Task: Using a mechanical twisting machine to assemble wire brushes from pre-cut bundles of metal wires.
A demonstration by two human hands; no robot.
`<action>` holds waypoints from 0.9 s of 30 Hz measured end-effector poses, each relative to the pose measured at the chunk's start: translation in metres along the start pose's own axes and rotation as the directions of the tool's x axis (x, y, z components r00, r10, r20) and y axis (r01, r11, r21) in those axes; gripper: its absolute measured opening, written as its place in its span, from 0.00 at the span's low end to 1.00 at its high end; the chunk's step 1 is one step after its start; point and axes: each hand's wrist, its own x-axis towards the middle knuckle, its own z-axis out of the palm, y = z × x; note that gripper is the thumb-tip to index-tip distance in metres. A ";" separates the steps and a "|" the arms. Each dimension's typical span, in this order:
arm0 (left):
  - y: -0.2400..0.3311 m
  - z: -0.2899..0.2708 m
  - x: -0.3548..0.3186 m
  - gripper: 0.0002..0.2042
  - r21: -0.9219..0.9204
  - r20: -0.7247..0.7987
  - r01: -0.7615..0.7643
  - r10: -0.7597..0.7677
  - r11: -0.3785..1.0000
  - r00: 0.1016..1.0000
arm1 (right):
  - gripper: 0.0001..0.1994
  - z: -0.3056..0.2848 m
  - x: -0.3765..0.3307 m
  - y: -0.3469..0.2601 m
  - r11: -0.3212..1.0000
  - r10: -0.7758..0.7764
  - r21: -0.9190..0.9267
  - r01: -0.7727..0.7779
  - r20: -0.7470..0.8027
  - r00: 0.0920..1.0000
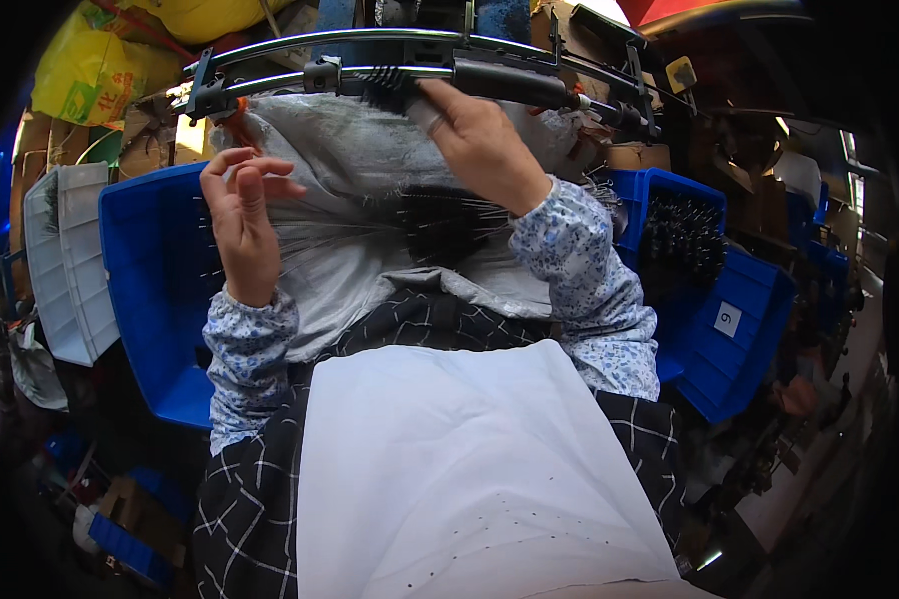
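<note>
My right hand (pixel 479 140) is closed at the end of a small black bristle brush (pixel 386 90), which lies against the lower metal rod of the machine (pixel 300 82). Its fingertips are partly hidden behind the hand. To the left, my left hand (pixel 242 225) hangs in the air with loosely bent fingers apart, holding nothing I can see. Between the hands, a pile of black wire brushes (pixel 440 225) lies on a grey cloth (pixel 340 165) over my lap. Thin wire stems fan out from the pile to both sides.
A blue bin (pixel 130 270) stands at my left beside a pale grey crate (pixel 70 260). At my right, black brushes (pixel 684 235) fill part of another blue bin (pixel 739 339). Yellow plastic bags (pixel 95 75) sit at the far left. The machine's rods cross in front of me.
</note>
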 end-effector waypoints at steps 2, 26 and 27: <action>-0.012 -0.056 -0.006 0.13 0.288 -0.064 0.066 -0.049 0.955 0.997 | 0.15 -0.026 0.031 0.049 0.939 -0.016 -0.338 -0.072 -0.249 0.968; -0.025 -0.124 -0.037 0.09 0.561 -0.320 0.170 0.023 0.810 0.947 | 0.17 -0.046 0.094 0.125 0.698 -0.141 -0.709 -0.103 -0.277 0.951; -0.025 -0.129 -0.032 0.09 0.565 -0.342 0.096 0.127 0.820 0.931 | 0.19 -0.047 0.090 0.124 0.674 -0.188 -0.731 -0.108 -0.311 0.932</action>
